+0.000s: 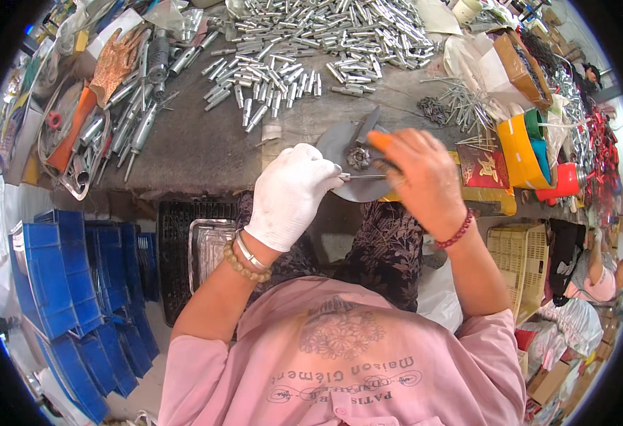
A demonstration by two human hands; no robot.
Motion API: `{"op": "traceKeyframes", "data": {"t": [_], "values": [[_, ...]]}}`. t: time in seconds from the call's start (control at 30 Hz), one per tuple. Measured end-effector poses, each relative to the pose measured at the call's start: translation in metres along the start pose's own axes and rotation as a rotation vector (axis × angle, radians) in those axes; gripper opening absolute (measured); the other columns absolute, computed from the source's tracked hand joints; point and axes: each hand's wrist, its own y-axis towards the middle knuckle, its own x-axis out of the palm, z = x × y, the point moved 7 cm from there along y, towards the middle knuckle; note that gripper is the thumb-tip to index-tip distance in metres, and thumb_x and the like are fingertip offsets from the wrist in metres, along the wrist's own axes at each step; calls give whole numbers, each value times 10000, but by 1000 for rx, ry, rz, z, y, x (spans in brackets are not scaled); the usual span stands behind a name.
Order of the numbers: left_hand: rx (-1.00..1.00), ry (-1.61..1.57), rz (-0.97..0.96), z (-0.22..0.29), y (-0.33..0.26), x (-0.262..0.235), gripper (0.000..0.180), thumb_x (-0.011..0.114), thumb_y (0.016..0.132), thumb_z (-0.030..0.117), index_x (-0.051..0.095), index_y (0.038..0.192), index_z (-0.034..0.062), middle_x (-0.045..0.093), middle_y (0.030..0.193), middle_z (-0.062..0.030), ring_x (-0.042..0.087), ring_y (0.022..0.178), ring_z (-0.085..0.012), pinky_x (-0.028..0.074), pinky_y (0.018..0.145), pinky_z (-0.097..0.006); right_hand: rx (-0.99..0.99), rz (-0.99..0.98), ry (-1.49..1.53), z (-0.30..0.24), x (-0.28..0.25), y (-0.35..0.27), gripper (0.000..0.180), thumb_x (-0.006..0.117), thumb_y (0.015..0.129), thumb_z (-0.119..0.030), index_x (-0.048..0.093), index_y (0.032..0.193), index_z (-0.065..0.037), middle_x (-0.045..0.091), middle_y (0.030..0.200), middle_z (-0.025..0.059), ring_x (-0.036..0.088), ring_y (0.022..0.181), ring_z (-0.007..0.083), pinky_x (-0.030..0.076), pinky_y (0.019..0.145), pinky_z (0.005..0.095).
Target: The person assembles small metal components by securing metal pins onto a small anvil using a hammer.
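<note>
My left hand [290, 188], in a white knit glove, is closed in a pinch on a thin metal rod [365, 177] that points right, over the near part of a round grey metal plate [331, 145]. A small knobbly metal block [358, 157] sits on the plate just beyond the rod. My bare right hand [425, 174], a little blurred, is closed round the orange handle of a hammer [377, 140]. The hammer's dark head is raised over the plate, apart from the rod. My right fingers partly hide the rod's far end.
Many loose metal sleeves [340, 35] are heaped across the back of the bench. Thin rods [467, 106] lie right, near a red packet [483, 167] and a yellow container [524, 149]. An orange glove [116, 64] and tools lie left. Blue bins [56, 277] stand below left.
</note>
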Motion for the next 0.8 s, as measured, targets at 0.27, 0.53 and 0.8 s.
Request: {"op": "traceKeyframes", "data": {"t": [0.27,0.53,0.8], "values": [[-44,-64,-58,-6,1,1,212,866,827,66,807,1029,42,687,936,-102,687,908,-292,556,817,-394,247,28,157,34,-6,-34,618,755,831,41,703,1416,-151,648,1069,117,715,971,330,584,829,447],[39,-57,-71,-3,2,3,242,864,808,24,795,1040,36,685,942,-100,683,904,-290,554,811,-384,1,174,42,-15,-12,-63,603,717,825,48,806,1357,-222,620,971,71,684,827,256,581,723,367],[-7,-160,-49,-12,-2,4,248,863,819,7,810,1059,39,684,942,-92,674,903,-277,551,808,-378,260,96,392,17,-3,-38,612,688,841,68,778,1386,-196,655,1038,98,703,927,287,583,801,401]]}}
